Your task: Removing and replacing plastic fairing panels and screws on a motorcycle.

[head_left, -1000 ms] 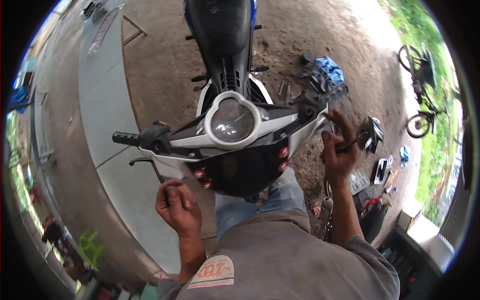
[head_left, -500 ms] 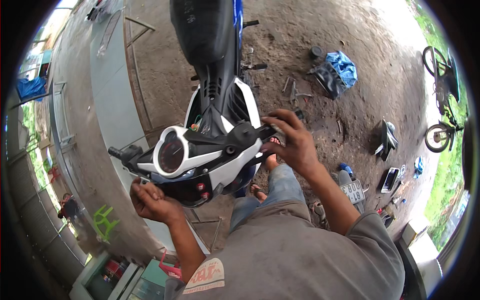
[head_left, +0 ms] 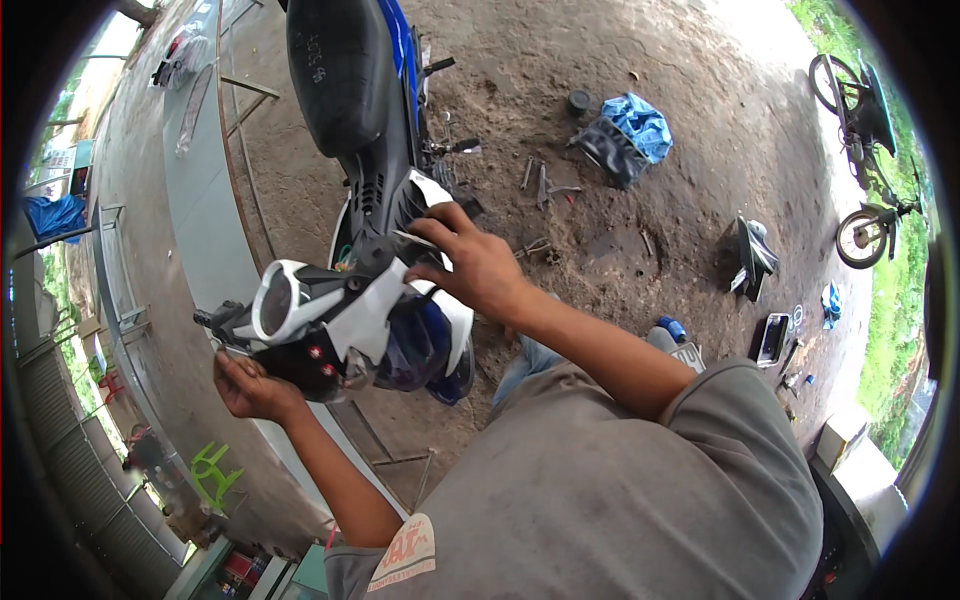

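Observation:
A blue and black motorbike (head_left: 335,85) stands ahead of me, its handlebar with a white and black front cover (head_left: 365,325) and a white-ringed gauge (head_left: 272,300) angled toward the left. My right hand (head_left: 465,260) has its fingers bent over the right end of the white cover, gripping it. My left hand (head_left: 250,388) is closed at the cover's left lower edge, fingertips pinched; what they hold is hard to make out. The left handlebar grip (head_left: 203,318) sticks out beyond the cover.
A long grey board (head_left: 190,200) lies along the left, with a green chair (head_left: 212,470) farther left. On the dirt floor at the right are a blue bag (head_left: 635,128), tools (head_left: 545,190), a black part (head_left: 755,260) and a phone (head_left: 772,340). Another motorbike (head_left: 860,230) stands at the far right.
My view and body have swung, so the handlebar now appears side-on. Both hands moved leftward and up in the picture; the right one now reaches over the cover's end.

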The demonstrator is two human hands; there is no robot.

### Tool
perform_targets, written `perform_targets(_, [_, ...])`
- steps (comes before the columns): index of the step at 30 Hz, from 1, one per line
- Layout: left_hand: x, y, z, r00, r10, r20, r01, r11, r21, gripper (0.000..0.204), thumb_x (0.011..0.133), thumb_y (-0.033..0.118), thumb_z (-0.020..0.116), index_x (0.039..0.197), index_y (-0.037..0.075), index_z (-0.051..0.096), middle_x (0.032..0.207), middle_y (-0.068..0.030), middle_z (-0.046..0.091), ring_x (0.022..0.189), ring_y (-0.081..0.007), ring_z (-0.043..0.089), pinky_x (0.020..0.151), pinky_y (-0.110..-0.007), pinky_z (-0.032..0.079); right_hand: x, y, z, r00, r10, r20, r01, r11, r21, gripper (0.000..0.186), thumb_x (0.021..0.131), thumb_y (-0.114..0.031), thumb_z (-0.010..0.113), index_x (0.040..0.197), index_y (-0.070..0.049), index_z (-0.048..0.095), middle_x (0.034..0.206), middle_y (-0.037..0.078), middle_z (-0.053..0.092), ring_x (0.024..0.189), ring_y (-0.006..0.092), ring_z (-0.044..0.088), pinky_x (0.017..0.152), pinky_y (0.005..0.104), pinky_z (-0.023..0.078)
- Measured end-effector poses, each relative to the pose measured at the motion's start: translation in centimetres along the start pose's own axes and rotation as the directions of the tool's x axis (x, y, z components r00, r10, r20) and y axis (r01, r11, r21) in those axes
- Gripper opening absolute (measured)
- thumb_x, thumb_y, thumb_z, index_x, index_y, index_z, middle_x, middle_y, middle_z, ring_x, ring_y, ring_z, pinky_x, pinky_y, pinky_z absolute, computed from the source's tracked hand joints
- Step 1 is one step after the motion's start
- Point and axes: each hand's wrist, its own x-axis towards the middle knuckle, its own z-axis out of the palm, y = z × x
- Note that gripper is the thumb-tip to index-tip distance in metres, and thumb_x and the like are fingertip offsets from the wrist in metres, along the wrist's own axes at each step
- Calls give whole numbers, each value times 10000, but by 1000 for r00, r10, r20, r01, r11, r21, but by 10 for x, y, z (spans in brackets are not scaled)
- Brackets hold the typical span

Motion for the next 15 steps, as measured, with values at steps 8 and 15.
perform_targets(8, [-63,53,-1,966,-223,133,244,955,-171,364,1084,329,542,844,55,556,651,39,343,542,-53,310,487,-229,235,-2,4,-17,993,-73,95,74,997,-12,534,890,-444,742,1263,-96,584,1275,136,541,945,399,692,798,484,579])
perform_targets(15, [-220,98,91,201,-406,892,977,18,-212,564,1097,485,412,1214,-29,611,842,-60,554,677,-133,480,618,-247,423,26,45,-80,905,-158,395,-109,811,575,494,945,-339,727,1332,-50,621,1064,80,683,708,185,616,623,336,521])
